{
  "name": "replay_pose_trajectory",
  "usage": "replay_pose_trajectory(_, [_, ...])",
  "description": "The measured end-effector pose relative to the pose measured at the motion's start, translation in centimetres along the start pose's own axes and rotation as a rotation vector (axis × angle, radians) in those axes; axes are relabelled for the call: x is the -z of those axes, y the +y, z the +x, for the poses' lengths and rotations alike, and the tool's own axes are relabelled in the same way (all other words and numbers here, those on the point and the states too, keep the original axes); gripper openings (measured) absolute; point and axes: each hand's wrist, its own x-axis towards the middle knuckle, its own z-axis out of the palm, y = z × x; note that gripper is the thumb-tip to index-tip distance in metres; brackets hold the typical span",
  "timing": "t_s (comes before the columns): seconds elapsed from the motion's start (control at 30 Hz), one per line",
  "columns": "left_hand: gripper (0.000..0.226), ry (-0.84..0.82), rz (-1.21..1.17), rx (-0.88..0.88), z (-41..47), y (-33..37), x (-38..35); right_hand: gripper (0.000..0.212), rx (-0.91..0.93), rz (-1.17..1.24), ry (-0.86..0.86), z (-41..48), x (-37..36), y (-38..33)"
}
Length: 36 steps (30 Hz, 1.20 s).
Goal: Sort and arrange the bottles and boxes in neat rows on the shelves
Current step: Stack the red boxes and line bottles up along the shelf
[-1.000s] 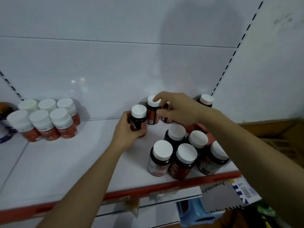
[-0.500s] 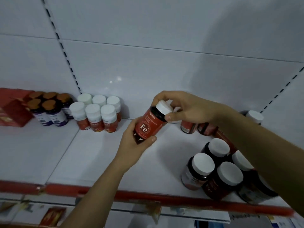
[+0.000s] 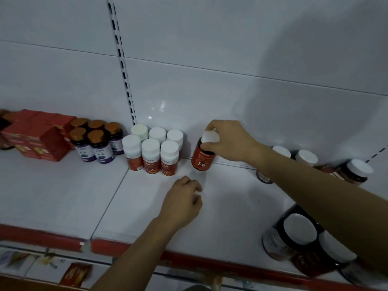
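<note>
Fe bottle (image 3: 202,159): at the back of the shelf (image 3: 235,211), just right of the white-capped group (image 3: 151,152), with a small gap between them. It leans slightly. Whether its base touches the shelf cannot be told.

Right hand (image 3: 228,141): grips the Fe bottle from above, fingers curled round its cap (image 3: 211,136). A grip on the cap likely leaves the base free to be set down close to its neighbours without knocking them.

Left hand (image 3: 181,203): holds nothing, fingers loosely curled, low over the bare shelf in front of the Fe bottle. It looks idle, perhaps ready to steady or nudge.

Look of the Fe bottle: dark body, red-orange label with a large white "Fe" in a ring, white screw cap. The label faces outward, which suits a display row.

Why this spot: the white-capped group stands in two tidy rows of three with similar red-orange labels, so the Fe bottle seems to be starting a new block beside like-coloured stock.

Other sorted stock: brown-capped bottles (image 3: 96,147) with purple labels stand left of the white-capped group; red boxes (image 3: 37,139) are stacked further left.

Unsorted stock: loose bottles (image 3: 294,236) crowd the right end of the shelf, some partly hidden by the right forearm.

Progress, as a judgement: the left side is ordered and the right cluster remains to be sorted.
</note>
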Motion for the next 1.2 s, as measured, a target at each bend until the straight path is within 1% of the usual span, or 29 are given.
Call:
replay_pose_trajectory(0.07, [0.027, 0.025, 0.02, -0.04, 0.2, -0.1, -0.4, 0.041, -0.011, -0.046, 0.002, 0.8, -2.1, -0.6])
replay_pose_trajectory(0.13, [0.025, 0.053, 0.013, -0.044, 0.2, -0.3, -0.5, 0.044, -0.014, -0.079, 0.002, 1.4, -3.6, -1.2])
replay_pose_trajectory(0.27, [0.021, 0.076, -0.024, -0.051, 0.1, -0.8, -0.8, 0.053, -0.024, -0.079, 0.05, 2.4, -4.8, -1.9])
replay_pose_trajectory(0.5, [0.02, 0.076, -0.062, -0.05, 0.1, -1.2, -0.9, 0.05, -0.008, -0.052, 0.064, 2.8, -5.8, -2.2])
replay_pose_trajectory(0.63, [0.019, 0.065, -0.06, -0.048, 0.2, -1.5, -1.0, 0.05, -0.01, -0.041, 0.073, 2.1, -5.7, -2.2])
replay_pose_trajectory(0.7, [0.019, 0.056, -0.073, -0.039, 0.1, -1.5, -0.9, 0.052, -0.015, -0.051, 0.08, 1.5, -4.6, -1.9])
replay_pose_trajectory(0.77, [0.02, 0.048, -0.097, -0.005, 0.0, -1.4, -0.7, 0.05, -0.035, -0.062, 0.09, 0.3, -2.5, -0.7])
replay_pose_trajectory(0.83, [0.022, -0.004, -0.132, 0.005, -0.2, -0.6, -0.4, 0.043, -0.088, -0.135, 0.089, -1.2, 0.2, 1.6])
replay_pose_trajectory(0.9, [0.031, -0.154, -0.284, -0.049, -0.7, 1.5, 0.1, 0.036, -0.141, -0.26, 0.061, -2.8, 2.7, 4.8])
replay_pose_trajectory(0.97, [0.056, -0.39, -0.434, -0.13, -1.4, 4.7, 0.0, 0.036, -0.173, -0.395, -0.021, -4.5, 4.5, 7.9])
replay_pose_trajectory(1.03, [0.085, -0.563, -0.46, -0.246, -1.9, 8.1, -1.1, 0.042, -0.195, -0.505, -0.121, -6.2, 5.4, 10.2])
replay_pose_trajectory(1.1, [0.099, -0.632, -0.483, -0.33, -1.9, 10.9, -2.9, 0.044, -0.193, -0.546, -0.164, -7.6, 5.4, 11.6])
replay_pose_trajectory(1.13, [0.101, -0.635, -0.512, -0.34, -1.9, 11.9, -3.8, 0.044, -0.187, -0.55, -0.168, -8.0, 5.4, 12.1])
replay_pose_trajectory(1.2, [0.097, -0.594, -0.575, -0.323, -1.7, 13.2, -5.1, 0.046, -0.175, -0.532, -0.153, -8.5, 5.2, 12.7])
